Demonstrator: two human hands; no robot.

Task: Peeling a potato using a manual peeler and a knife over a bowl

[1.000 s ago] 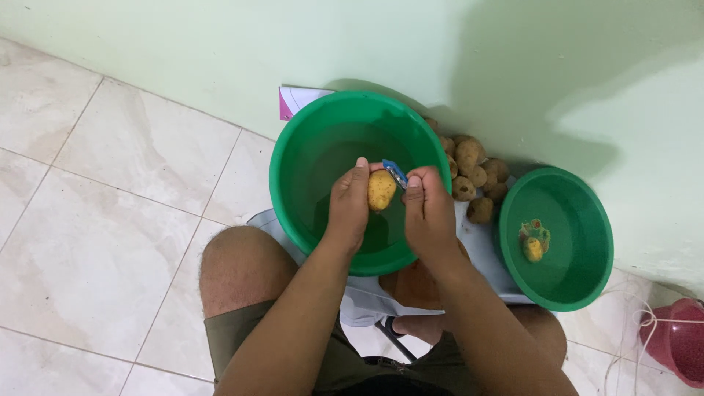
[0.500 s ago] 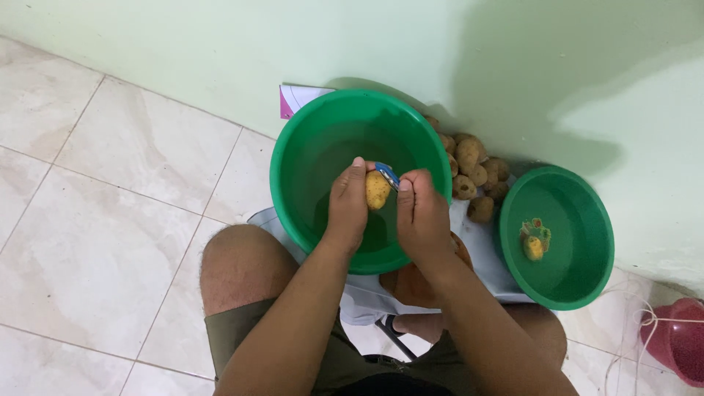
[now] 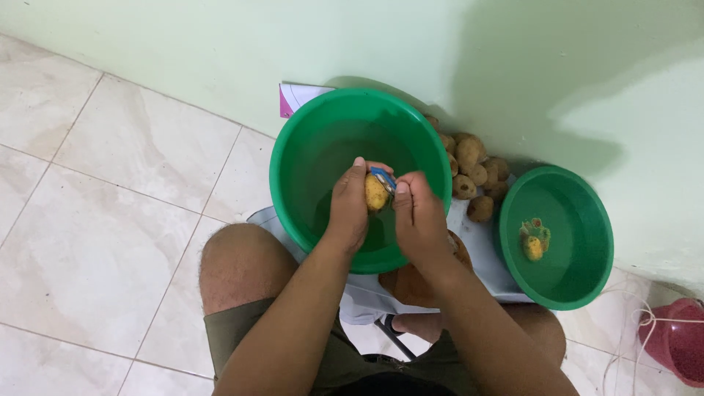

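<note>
Home floor corner, pale tiled floor (image 3: 110, 242), green painted wall (image 3: 220, 51), green plastic basins (image 3: 290, 147), loose potatoes (image 3: 473, 172)

open tiled floor (image 3: 110, 213) lies left; unpeeled potatoes (image 3: 473, 172) and small green bowl (image 3: 565, 235) crowd the right.

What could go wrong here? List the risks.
1. The left hand grips the small potato with its fingers close beside the blue peeler in the right hand, so a slip could nick a fingertip.
2. The work is over the large green basin, so a wet potato may drop in.
3. The unpeeled potatoes lie loose on the floor and may roll away.
</note>
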